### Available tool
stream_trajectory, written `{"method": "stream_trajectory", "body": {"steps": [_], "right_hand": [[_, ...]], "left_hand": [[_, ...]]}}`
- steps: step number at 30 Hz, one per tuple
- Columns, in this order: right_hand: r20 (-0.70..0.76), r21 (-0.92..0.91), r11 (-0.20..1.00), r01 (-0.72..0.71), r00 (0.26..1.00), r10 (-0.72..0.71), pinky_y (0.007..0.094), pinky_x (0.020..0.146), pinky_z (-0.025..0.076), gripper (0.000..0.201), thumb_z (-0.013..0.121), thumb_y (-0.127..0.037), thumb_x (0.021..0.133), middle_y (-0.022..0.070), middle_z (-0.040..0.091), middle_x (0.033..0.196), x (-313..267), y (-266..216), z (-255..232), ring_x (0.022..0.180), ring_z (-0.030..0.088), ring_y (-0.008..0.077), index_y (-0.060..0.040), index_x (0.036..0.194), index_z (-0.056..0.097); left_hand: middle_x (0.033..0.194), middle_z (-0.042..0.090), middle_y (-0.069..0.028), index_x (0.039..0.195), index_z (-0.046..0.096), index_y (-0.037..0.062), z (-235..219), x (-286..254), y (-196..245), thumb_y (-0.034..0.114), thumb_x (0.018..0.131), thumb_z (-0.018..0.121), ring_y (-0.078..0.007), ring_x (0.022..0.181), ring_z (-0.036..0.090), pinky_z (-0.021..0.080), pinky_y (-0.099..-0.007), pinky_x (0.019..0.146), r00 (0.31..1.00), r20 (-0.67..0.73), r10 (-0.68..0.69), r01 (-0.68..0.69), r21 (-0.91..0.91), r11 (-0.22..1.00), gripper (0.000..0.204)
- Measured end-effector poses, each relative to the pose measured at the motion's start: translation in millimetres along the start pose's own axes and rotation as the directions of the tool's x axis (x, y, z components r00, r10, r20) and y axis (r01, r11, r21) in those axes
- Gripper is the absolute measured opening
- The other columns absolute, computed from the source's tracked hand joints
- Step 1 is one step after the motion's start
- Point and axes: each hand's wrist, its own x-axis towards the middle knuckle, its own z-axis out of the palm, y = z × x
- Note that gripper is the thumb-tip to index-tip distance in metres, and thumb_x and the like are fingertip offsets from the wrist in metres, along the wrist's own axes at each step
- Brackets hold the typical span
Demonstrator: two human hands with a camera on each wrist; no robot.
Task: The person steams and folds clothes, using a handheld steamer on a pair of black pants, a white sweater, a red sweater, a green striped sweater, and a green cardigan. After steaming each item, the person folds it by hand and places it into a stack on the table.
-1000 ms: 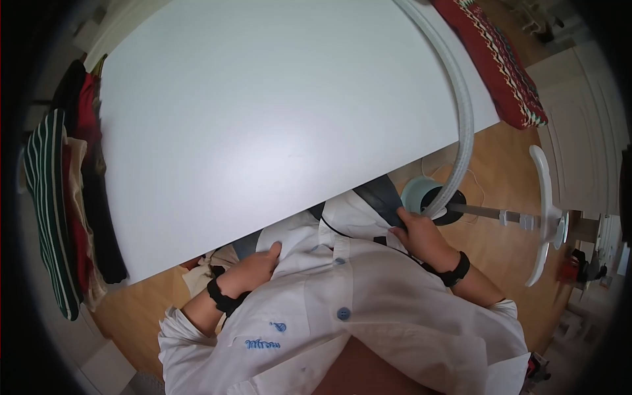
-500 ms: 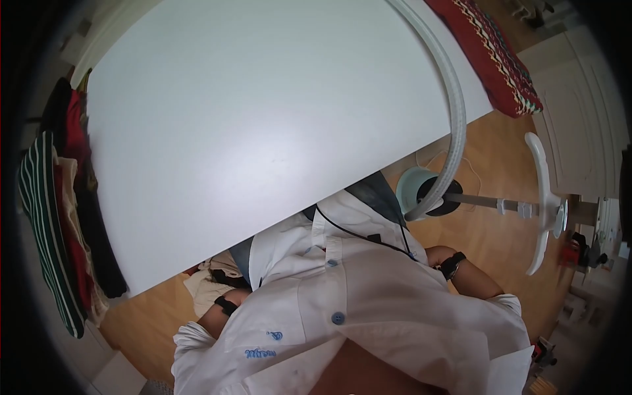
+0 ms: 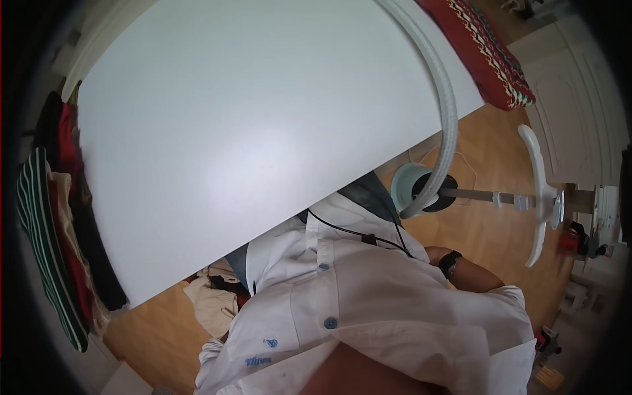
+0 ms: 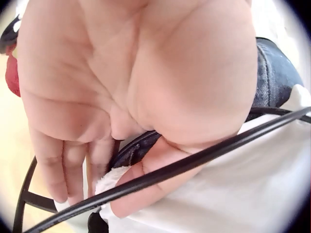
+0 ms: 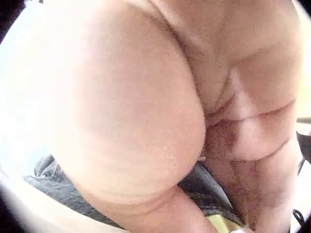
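The worn white shirt (image 3: 368, 289) hangs over blue jeans (image 3: 372, 197) at the table's near edge. In the left wrist view my left hand (image 4: 136, 97) pinches the shirt's edge (image 4: 109, 179) between thumb and fingers, with a black cable (image 4: 175, 170) crossing in front. The head view hides this hand behind the shirt. Only the back part of my right hand (image 3: 437, 255) shows at the shirt's right side. Its thumb and fingers meet low in the right wrist view, where the hand (image 5: 194, 111) pinches a bit of white cloth (image 5: 238, 231) beside the jeans (image 5: 209, 189).
A white table (image 3: 250, 131) spans the front. Folded clothes (image 3: 49, 243) hang at its left edge, and a red patterned cloth (image 3: 490, 59) lies at its right. A grey hose (image 3: 447, 112) curves down to a round device (image 3: 408, 187) beside a pole with a white hanger (image 3: 541, 197). Beige cloth (image 3: 214, 306) lies below.
Both hands have moved from the shirt's front out to its sides and back, and the left has gone out of the head view. The head view has shifted slightly.
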Motion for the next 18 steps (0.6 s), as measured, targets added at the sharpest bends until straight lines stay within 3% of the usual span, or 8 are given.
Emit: {"method": "stream_trajectory", "body": {"steps": [12, 13, 14, 16, 17, 18], "right_hand": [[0.006, 0.107, 0.990, 0.094, 0.995, -0.095, 0.0302, 0.098, 0.049, 0.078, 0.091, -0.024, 0.079, 0.0040, 0.064, 0.137, -0.9, -6.7, -20.5, 0.117, 0.059, 0.0131, -0.0045, 0.147, 0.057], [0.018, 0.105, 0.983, 0.154, 0.987, -0.157, 0.0324, 0.098, 0.050, 0.072, 0.090, -0.026, 0.080, 0.0089, 0.067, 0.135, 8.9, -0.6, -28.8, 0.116, 0.061, 0.0162, -0.0024, 0.141, 0.062], [0.029, 0.086, 0.984, 0.157, 0.987, -0.160, 0.0324, 0.098, 0.050, 0.072, 0.090, -0.026, 0.080, 0.0089, 0.067, 0.135, 8.4, -10.4, -37.0, 0.116, 0.061, 0.0162, -0.0024, 0.141, 0.062], [0.176, -0.203, 0.953, 0.224, 0.966, -0.190, 0.0336, 0.097, 0.051, 0.068, 0.089, -0.030, 0.080, 0.0101, 0.070, 0.130, -5.7, -39.2, -51.0, 0.115, 0.062, 0.0169, 0.0007, 0.135, 0.066], [0.197, -0.226, 0.900, 0.373, 0.922, -0.332, 0.0361, 0.096, 0.052, 0.057, 0.082, -0.032, 0.085, 0.0144, 0.074, 0.121, -18.5, -57.2, -43.6, 0.111, 0.067, 0.0225, 0.0014, 0.129, 0.068], [0.211, -0.238, 0.896, 0.374, 0.921, -0.328, 0.0361, 0.096, 0.052, 0.057, 0.082, -0.032, 0.085, 0.0144, 0.074, 0.121, -33.2, -84.5, -37.7, 0.111, 0.067, 0.0225, 0.0014, 0.129, 0.068]], "left_hand": [[0.093, 0.075, -0.0164, 0.095, 0.078, 0.0044, 24.8, -5.3, 4.9, 0.033, 0.081, 0.073, -0.0316, 0.080, 0.071, 0.055, -0.0414, 0.072, 0.989, -0.103, 0.110, -0.112, -0.012, 0.994, 0.033], [0.093, 0.075, -0.0165, 0.095, 0.078, 0.0045, 24.9, -9.1, 8.7, 0.033, 0.081, 0.074, -0.0318, 0.080, 0.071, 0.055, -0.0414, 0.072, 0.987, -0.102, 0.123, -0.123, 0.005, 0.992, 0.032], [0.093, 0.075, -0.0167, 0.095, 0.078, 0.0046, 24.1, -15.1, 12.4, 0.033, 0.080, 0.074, -0.0321, 0.080, 0.071, 0.055, -0.0415, 0.071, 0.986, -0.093, 0.137, -0.135, 0.031, 0.990, 0.032], [0.093, 0.075, -0.0171, 0.094, 0.078, 0.0047, 19.9, -27.2, 23.7, 0.032, 0.079, 0.074, -0.0326, 0.079, 0.071, 0.055, -0.0417, 0.071, 0.985, -0.059, 0.159, -0.153, 0.091, 0.984, 0.031], [0.093, 0.075, -0.0173, 0.094, 0.078, 0.0048, 13.7, -35.9, 33.2, 0.032, 0.079, 0.075, -0.0329, 0.079, 0.071, 0.055, -0.0417, 0.071, 0.985, -0.030, 0.172, -0.166, 0.147, 0.975, 0.031], [0.093, 0.075, -0.0175, 0.094, 0.078, 0.0049, 8.2, -45.0, 44.7, 0.032, 0.079, 0.075, -0.0331, 0.079, 0.071, 0.054, -0.0418, 0.071, 0.984, -0.010, 0.179, -0.172, 0.217, 0.961, 0.031]]}}
